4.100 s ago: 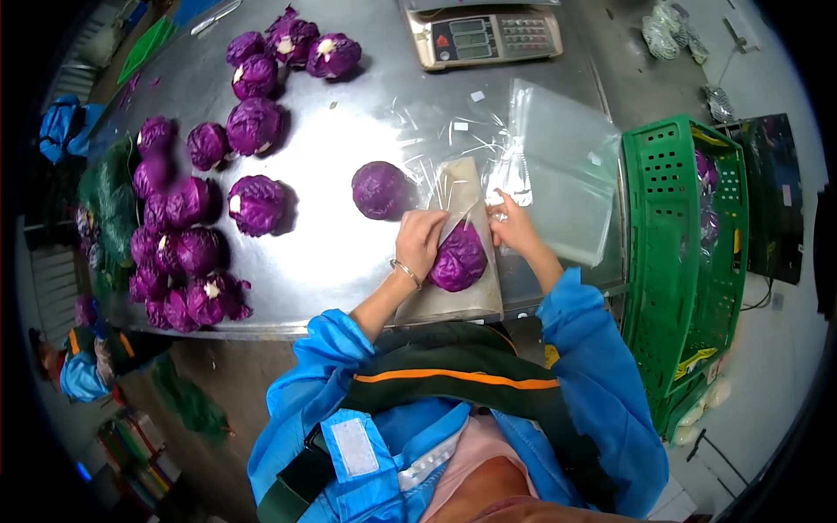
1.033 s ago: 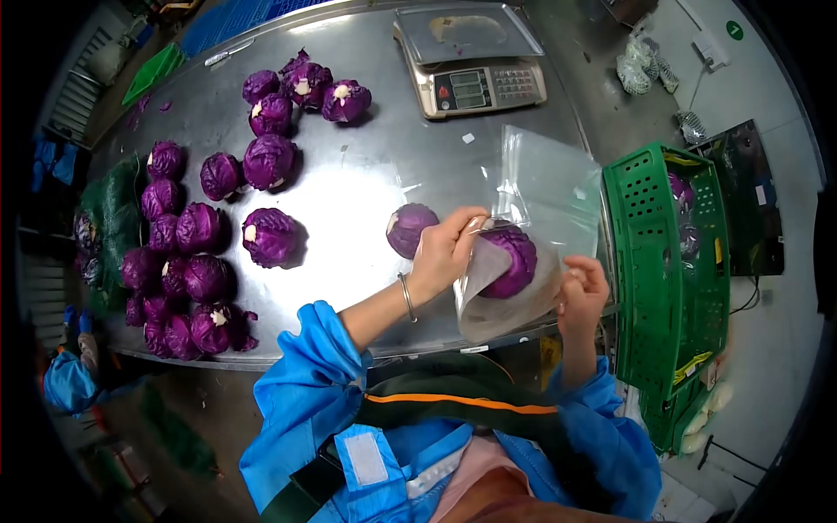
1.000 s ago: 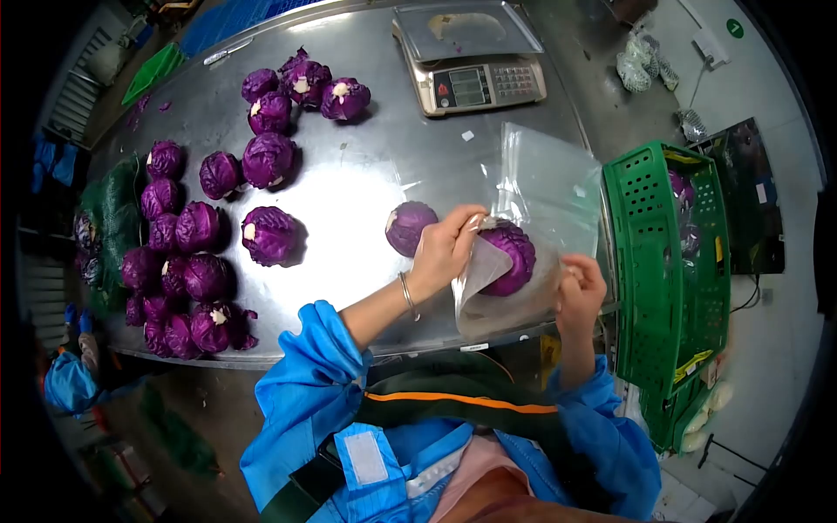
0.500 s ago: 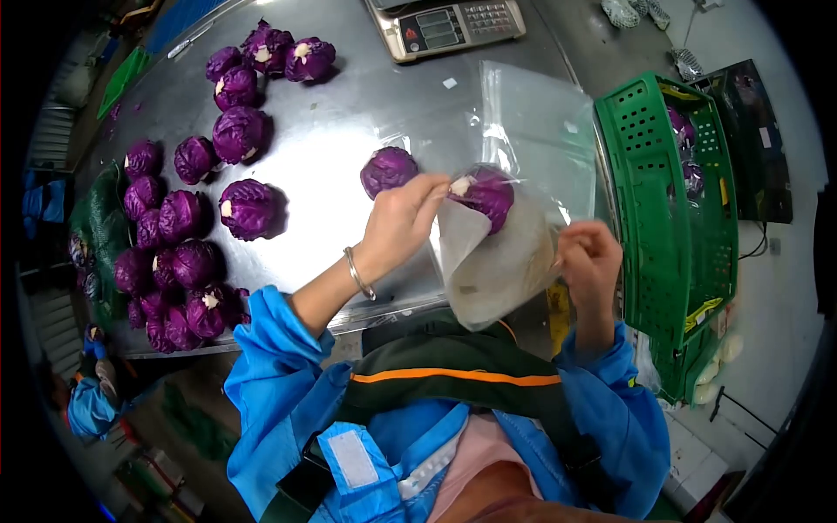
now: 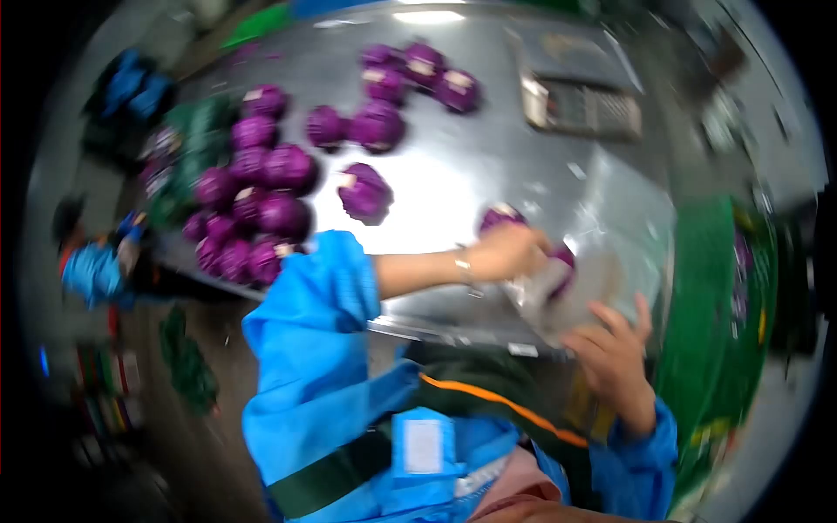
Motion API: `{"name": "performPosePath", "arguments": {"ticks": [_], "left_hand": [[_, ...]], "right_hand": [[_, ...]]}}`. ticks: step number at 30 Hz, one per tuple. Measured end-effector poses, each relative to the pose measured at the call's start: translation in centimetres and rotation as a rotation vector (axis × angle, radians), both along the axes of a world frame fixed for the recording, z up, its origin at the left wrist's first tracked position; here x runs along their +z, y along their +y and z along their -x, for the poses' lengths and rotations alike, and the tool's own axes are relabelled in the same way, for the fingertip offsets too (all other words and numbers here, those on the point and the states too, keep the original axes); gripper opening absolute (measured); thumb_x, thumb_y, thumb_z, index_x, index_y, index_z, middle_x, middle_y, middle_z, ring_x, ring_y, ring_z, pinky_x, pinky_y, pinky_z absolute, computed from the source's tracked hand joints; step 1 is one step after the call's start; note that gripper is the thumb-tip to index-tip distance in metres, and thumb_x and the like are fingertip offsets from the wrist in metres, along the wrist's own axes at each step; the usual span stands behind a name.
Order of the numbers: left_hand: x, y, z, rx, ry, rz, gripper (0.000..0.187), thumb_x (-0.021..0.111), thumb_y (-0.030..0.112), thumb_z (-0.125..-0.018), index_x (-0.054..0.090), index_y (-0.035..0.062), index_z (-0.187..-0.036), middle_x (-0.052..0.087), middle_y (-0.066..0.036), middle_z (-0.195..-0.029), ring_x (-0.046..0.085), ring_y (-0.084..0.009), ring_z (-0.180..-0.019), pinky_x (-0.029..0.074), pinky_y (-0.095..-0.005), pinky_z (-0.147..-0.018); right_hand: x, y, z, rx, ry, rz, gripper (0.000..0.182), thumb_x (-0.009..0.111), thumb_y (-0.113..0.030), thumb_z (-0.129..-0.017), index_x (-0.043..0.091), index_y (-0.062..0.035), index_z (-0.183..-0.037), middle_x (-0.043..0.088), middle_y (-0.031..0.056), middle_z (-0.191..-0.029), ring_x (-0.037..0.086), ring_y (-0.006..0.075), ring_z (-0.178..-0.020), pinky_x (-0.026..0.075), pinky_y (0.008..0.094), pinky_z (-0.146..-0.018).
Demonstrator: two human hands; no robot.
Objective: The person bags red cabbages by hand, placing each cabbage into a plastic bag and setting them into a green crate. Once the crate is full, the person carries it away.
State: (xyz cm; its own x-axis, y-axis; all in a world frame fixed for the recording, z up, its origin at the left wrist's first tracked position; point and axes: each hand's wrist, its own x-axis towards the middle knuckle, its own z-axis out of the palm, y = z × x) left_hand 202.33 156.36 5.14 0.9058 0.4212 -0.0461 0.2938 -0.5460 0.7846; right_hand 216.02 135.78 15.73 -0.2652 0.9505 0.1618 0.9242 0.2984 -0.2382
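A red cabbage (image 5: pixel 562 267) shows partly at the mouth of a clear plastic bag (image 5: pixel 623 209) on the metal table. My left hand (image 5: pixel 506 253), a bangle at its wrist, is closed at the near edge of the bag, beside that cabbage; the fingertips are blurred. Spread fingers of my right hand (image 5: pixel 615 353) rest against the lower part of the bag. Just behind my left hand sits another red cabbage (image 5: pixel 500 215), partly covered by it. A single red cabbage (image 5: pixel 364 192) lies farther left.
Several red cabbages (image 5: pixel 283 213) are heaped at the table's left beside a green net sack (image 5: pixel 202 144), more toward the back. A scale (image 5: pixel 582 106) stands at the back right. A green crate (image 5: pixel 711 305) is at my right. Another person (image 5: pixel 91 270) is at far left.
My view has swung, so the table's things appear shifted right. My left hand has come nearer the right one. The right hand's fingers, pinched on the bag before, are now spread against it.
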Motion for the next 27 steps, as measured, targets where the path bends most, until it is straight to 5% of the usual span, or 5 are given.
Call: {"name": "performPosePath", "arguments": {"ticks": [1,4,11,23,27], "left_hand": [[3.8,0.5,1.0,-0.066,0.195,0.210,0.031,0.059,0.016,-0.080,0.057,-0.0012,-0.106,0.061,-0.016,-0.074,0.064,-0.0198,-0.060,0.050,-0.0314,-0.050],[4.3,0.5,1.3,-0.143,0.538,0.620,0.034,0.064,0.009,-0.074,0.055,-0.0118,-0.100,0.059,-0.014,-0.070,0.062,-0.0204,-0.054,0.055,-0.0292,-0.045],[4.3,-0.1,1.7,-0.195,0.805,0.523,0.024,0.051,0.011,-0.080,0.059,-0.0122,-0.080,0.063,-0.016,-0.067,0.065,-0.0242,-0.054,0.056,-0.0315,-0.046],[2.4,0.2,0.3,-0.043,0.461,0.814,0.021,0.046,0.002,-0.082,0.056,-0.0168,-0.080,0.064,-0.022,-0.072,0.066,-0.0300,-0.062,0.059,-0.0385,-0.055],[2.4,-0.6,-0.3,-0.051,0.388,0.858,0.021,0.046,0.002,-0.082,0.056,-0.0168,-0.080,0.064,-0.022,-0.073,0.066,-0.0300,-0.062,0.059,-0.0384,-0.055]], "right_hand": [[-0.2,0.3,0.1,-0.039,-0.041,-0.045,0.021,0.065,-0.009,-0.067,0.063,-0.0138,-0.087,0.060,-0.0027,-0.090,0.049,0.0253,-0.111,0.014,0.0597,-0.104],[0.1,1.2,1.4,0.020,0.006,0.033,0.019,0.065,-0.006,-0.066,0.063,-0.0123,-0.085,0.059,-0.0003,-0.085,0.054,0.0225,-0.097,0.019,0.0570,-0.103],[4.0,1.3,2.6,0.076,-0.007,0.050,0.015,0.066,-0.009,-0.070,0.064,-0.0108,-0.085,0.058,0.0009,-0.077,0.054,0.0201,-0.077,0.030,0.0489,-0.095],[3.4,4.0,1.0,0.190,0.184,0.258,0.014,0.066,-0.005,-0.072,0.065,-0.0046,-0.086,0.061,0.0130,-0.073,0.056,0.0307,-0.067,0.043,0.0376,-0.063],[4.4,4.9,1.8,0.359,-0.102,0.381,0.011,0.064,-0.014,-0.078,0.065,-0.0035,-0.082,0.064,0.0115,-0.076,0.060,0.0238,-0.067,0.044,0.0284,-0.064]]}}
